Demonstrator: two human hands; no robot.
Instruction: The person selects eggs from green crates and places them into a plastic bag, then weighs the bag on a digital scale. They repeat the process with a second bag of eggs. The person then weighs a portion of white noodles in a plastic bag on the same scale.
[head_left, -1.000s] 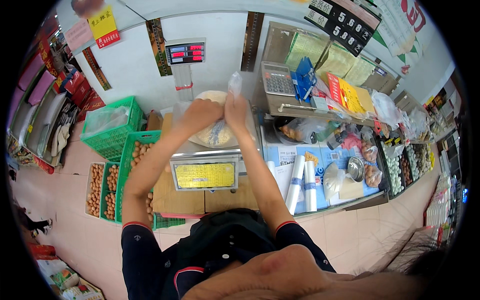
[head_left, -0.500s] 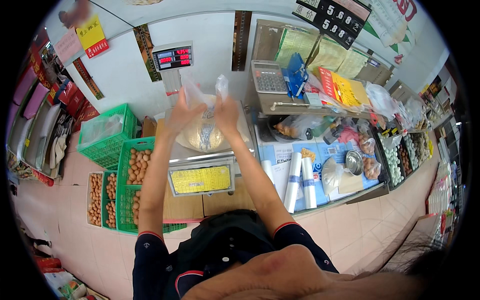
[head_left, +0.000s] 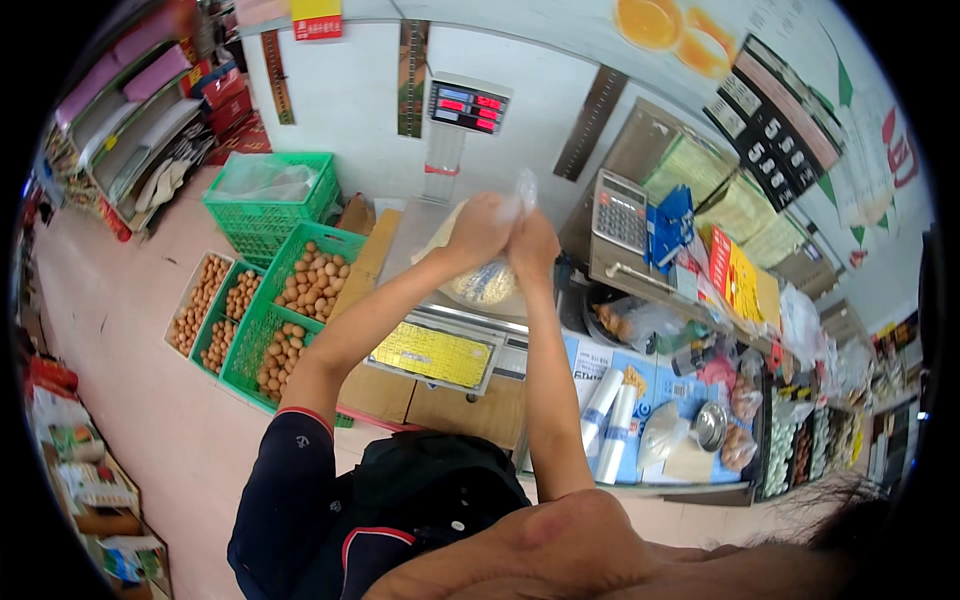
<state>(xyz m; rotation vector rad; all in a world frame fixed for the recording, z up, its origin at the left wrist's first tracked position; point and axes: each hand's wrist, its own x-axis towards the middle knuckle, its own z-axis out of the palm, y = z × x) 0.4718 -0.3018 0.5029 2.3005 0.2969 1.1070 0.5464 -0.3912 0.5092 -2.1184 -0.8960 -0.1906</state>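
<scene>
Arms reach up from the bottom of the frame to the middle. Both hands meet there, pressed side by side. The left hand (head_left: 478,228) and the right hand (head_left: 532,243) each pinch the gathered top of a clear plastic bag (head_left: 487,280) of pale grains. The bag sits on the weighing scale (head_left: 445,345), so it looks filled already; the top does not look tied yet. Farther left, green egg crates (head_left: 290,320) stand on the floor.

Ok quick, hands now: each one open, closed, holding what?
Left hand: closed on the neck of the clear plastic bag.
Right hand: closed on the same bag neck.
</scene>
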